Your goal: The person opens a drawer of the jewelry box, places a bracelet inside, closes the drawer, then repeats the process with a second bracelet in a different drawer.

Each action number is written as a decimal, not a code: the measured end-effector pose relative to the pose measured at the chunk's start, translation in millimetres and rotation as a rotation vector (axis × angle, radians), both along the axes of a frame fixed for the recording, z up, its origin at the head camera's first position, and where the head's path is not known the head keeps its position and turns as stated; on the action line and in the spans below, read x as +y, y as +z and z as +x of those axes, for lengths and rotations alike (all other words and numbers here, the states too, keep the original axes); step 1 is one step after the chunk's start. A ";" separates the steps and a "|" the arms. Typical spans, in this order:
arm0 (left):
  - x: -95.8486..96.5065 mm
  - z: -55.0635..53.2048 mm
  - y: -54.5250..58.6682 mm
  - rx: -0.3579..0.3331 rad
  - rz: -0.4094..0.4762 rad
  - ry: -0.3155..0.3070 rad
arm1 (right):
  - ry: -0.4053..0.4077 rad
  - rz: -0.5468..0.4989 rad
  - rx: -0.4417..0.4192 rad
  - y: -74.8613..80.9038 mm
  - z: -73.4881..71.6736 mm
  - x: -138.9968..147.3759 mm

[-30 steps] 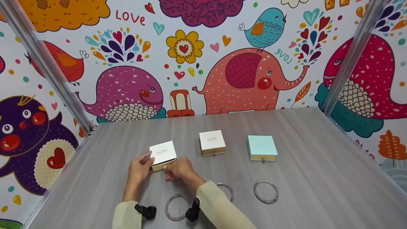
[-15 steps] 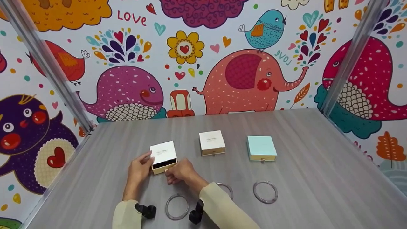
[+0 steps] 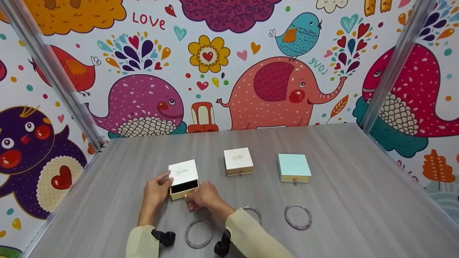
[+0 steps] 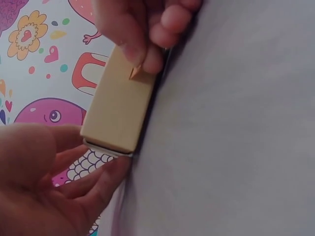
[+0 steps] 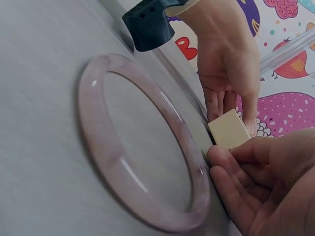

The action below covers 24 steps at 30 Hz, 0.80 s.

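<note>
At the table's left, a white gift box [image 3: 183, 172] has its cream drawer [image 3: 177, 195] partly out toward me, showing a black inside. My left hand [image 3: 155, 191] grips the box's outer sleeve, thumb and fingers on its sides. My right hand [image 3: 204, 196] pinches the small pull tab [image 4: 141, 74] on the drawer front between thumb and finger. Nearest to the hands lies a pale pinkish bangle [image 5: 93, 113], flat on the table and large in the right wrist view.
Another white box [image 3: 238, 158] and a mint-green box [image 3: 294, 165], both closed, stand further right. A second bangle [image 3: 260, 216] is partly hidden by my right sleeve [image 3: 251, 231]; a third bangle [image 3: 303, 228] lies to its right. A cartoon-printed wall [image 3: 208, 82] rises behind the table.
The drawer has slid out toward me, from a thin dark slit to a wide black opening. My right hand has moved slightly nearer with it. The left hand keeps its grip on the box.
</note>
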<state>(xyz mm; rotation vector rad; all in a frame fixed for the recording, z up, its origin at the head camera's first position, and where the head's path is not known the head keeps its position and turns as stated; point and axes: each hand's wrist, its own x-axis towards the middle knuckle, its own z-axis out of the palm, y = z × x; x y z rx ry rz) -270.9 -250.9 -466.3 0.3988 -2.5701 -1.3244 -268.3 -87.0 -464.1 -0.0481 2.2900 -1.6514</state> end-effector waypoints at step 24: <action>-2.0 -1.0 -1.0 0.005 -0.007 -0.019 | 0.072 0.106 0.061 4.4 18.6 10.9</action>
